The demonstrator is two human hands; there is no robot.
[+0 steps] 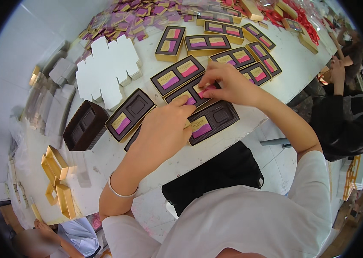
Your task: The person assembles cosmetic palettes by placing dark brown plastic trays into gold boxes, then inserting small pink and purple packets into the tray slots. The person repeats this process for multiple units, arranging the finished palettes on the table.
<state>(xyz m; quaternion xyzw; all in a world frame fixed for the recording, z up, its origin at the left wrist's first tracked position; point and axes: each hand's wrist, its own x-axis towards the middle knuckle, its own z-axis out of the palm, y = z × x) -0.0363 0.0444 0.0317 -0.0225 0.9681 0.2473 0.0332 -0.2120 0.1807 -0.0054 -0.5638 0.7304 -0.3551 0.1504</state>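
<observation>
My right hand (233,84) pinches a small pink-and-gold wrapped square (207,90) at the right compartment of a brown-lined gift box (199,99). On the same box, the fingertips of my left hand (164,131) press by a purple-and-gold wrapped square (185,95). The left fingers are curled, and what lies under them is hidden. Just in front stands another box (222,115) with one purple-and-gold square and a bare compartment. To the left of my left hand is a similar half-filled box (131,112). Behind my hands sits a box (177,75) holding two squares.
Several filled boxes (207,41) cover the table's far right. A heap of purple-and-gold squares (136,19) lies at the back, with red ribbon (276,17) beside it. White cardboard pieces (108,71), stacked brown trays (85,124) and gold box sleeves (64,200) are on the left. Other people (340,116) work nearby.
</observation>
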